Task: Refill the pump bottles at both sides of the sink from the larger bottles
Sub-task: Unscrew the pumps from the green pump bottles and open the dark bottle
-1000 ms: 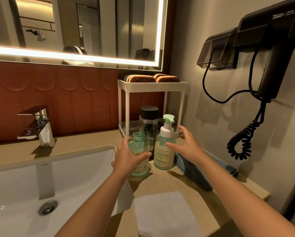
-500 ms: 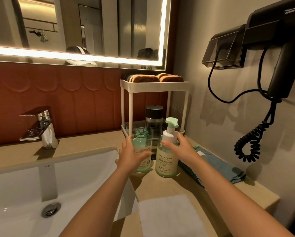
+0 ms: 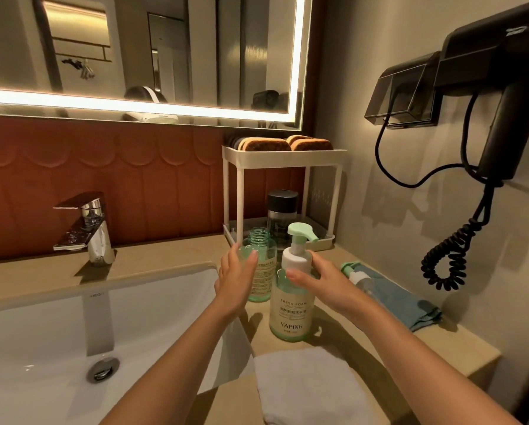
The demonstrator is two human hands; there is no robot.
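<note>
Since the earlier frames the left hand point(image 3: 237, 280) has loosened its clasp on the open bottle point(image 3: 264, 273), and the pump bottle point(image 3: 290, 314) has come nearer the person, ahead of that bottle; in the head view the left hand's fingers lie straight and relaxed across the open bottle's left side, holding nothing, and whether they touch it cannot be told; the right hand point(image 3: 321, 279) grips the pump bottle at its shoulder, thumb in front, fingers round the back; that bottle stands upright on the counter point(image 3: 165, 257), green spout pointing right above the grip; just left of the grip stands the capless open bottle; right of it a loose pump head point(image 3: 356, 275) lies on a blue cloth point(image 3: 407, 302); behind it a white rack point(image 3: 284, 156) holds a dark-capped bottle point(image 3: 281, 207); nearer the person lies a white towel point(image 3: 306, 384); far left are the sink point(image 3: 42, 332) and tap point(image 3: 88, 228).
</note>
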